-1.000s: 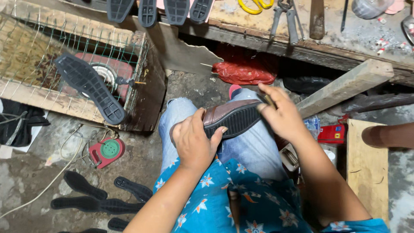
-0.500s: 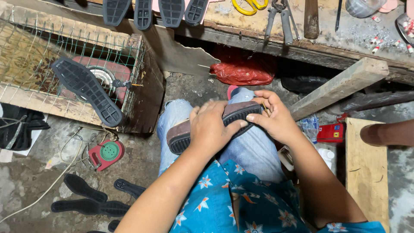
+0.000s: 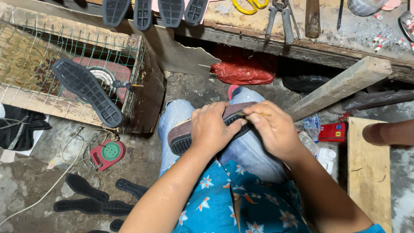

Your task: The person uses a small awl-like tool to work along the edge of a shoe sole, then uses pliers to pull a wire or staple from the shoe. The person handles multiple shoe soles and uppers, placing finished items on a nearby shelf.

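Our left hand (image 3: 213,129) clamps the brown shoe (image 3: 189,133) on our lap — fingers clenched over it; our right hand (image 3: 274,129) pinches a thin stick (image 3: 258,114). The wire-fronted crate (image 3: 133,64) holds a fan (image 3: 101,75).

I see a rough concrete floor (image 3: 181,92) carrying loose black soles (image 3: 92,200), a red round gadget (image 3: 108,154), a wooden plank (image 3: 368,172) (right side) and a wire-fronted crate (image 3: 64,77).

My left hand (image 3: 214,129) presses the brown shoe (image 3: 185,136) onto my lap; my right hand (image 3: 276,129) pinches a thin stick (image 3: 258,114) against it.
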`<control>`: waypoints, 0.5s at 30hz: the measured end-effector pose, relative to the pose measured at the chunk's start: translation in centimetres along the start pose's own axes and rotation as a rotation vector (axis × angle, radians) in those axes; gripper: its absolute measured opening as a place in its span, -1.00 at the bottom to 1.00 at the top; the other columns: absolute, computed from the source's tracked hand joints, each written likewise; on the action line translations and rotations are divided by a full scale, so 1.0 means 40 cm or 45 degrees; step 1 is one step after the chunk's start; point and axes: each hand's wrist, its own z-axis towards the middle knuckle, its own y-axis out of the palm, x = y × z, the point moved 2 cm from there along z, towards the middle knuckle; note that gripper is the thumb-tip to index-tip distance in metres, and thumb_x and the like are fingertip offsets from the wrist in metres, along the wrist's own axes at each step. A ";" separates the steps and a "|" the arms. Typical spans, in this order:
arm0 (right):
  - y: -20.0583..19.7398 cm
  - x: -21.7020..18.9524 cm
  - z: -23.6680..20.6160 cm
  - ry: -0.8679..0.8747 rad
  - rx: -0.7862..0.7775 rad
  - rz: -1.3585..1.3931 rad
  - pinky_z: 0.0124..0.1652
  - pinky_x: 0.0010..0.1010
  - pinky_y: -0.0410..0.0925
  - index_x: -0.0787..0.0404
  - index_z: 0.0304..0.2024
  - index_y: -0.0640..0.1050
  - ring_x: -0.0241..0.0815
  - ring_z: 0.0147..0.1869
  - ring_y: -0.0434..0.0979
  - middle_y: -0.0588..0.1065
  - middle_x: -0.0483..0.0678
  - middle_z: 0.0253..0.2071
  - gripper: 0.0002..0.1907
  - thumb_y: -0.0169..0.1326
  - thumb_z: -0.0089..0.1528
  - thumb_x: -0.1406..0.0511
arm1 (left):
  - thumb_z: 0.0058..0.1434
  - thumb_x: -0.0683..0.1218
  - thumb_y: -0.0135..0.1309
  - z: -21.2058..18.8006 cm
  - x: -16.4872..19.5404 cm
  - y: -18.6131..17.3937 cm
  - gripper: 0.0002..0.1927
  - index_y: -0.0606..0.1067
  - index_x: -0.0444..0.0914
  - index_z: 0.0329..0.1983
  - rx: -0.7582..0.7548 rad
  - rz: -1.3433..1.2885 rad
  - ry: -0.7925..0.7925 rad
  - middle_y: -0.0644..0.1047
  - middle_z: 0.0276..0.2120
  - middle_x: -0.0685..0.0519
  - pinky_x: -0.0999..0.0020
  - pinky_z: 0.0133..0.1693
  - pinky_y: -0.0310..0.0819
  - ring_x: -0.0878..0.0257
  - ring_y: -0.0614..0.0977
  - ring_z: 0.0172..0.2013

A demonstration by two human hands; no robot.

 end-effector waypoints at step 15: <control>0.042 -0.018 0.007 -0.009 -0.132 -0.252 -0.06 -0.35 0.43 0.33 -0.09 0.57 -0.03 -0.10 0.60 0.55 0.08 -0.17 -0.86 0.04 0.35 0.40 | -0.03 0.16 0.29 -0.008 -0.012 0.004 -0.47 0.59 -0.24 -0.07 0.011 0.021 0.014 0.62 -0.13 -0.06 0.04 0.02 0.32 -0.02 0.59 -0.05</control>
